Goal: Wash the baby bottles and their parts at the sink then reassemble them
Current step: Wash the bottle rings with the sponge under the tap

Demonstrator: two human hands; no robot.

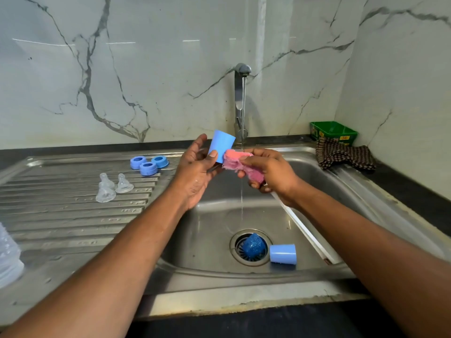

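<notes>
**Blue cap under scrub above the running tap**

Steel sink basin point(212, 240): a second blue cap point(283, 254) on its side beside the drain, and a dark blue glittery dome-shaped object point(253, 245) sitting in the drain strainer point(251, 247); hard to identify further. Thin stream of water from the tap point(241, 93) falling between the hands into the basin. White strip point(305, 228) along the basin's right wall, partly hidden by the right forearm; nature unclear.

Left hand point(195, 172) closed around a light blue cap point(220, 145), held above the basin with its wider end tilted up; thumb pressed on the cap's side. Right hand point(268, 172) gripping a frayed pink sponge point(239, 162), pressed against the cap's lower end.

Draining board point(73, 211) to the left: three blue screw rings point(148, 164) clustered together, near them three clear teats point(112, 187), close to one another. Clear ribbed bottle point(8, 254) at the left edge, cut off by the frame; contents not discernible.

Green tub point(334, 132) in the back right corner on the dark counter, label unreadable, contents not visible. Checked brown cloth point(344, 154) just in front of it, draped over the sink's edge.
</notes>
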